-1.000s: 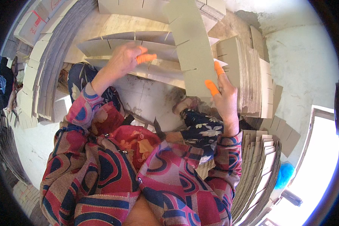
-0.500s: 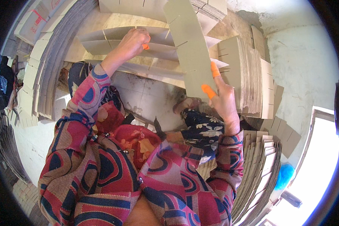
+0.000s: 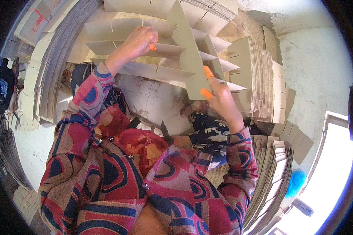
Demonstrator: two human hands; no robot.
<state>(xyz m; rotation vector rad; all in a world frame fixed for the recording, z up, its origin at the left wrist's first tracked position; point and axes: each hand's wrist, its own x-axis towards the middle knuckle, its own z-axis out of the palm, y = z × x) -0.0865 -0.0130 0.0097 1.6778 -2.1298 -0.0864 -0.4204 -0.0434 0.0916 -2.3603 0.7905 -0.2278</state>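
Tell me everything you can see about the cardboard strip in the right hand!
The strip is long, flat and grey-tan, with straight edges, and looks like cardboard. It stands slanted, running away from the person. The right hand holds its near end, with orange covers on the fingertips. It crosses other strips, which show on both sides. I can't tell how deeply they fit together.

From here I see the right hand (image 3: 220,96) has shifted left, its cardboard strip (image 3: 190,58) turned more edge-on, baring another crosswise strip (image 3: 213,49) behind it
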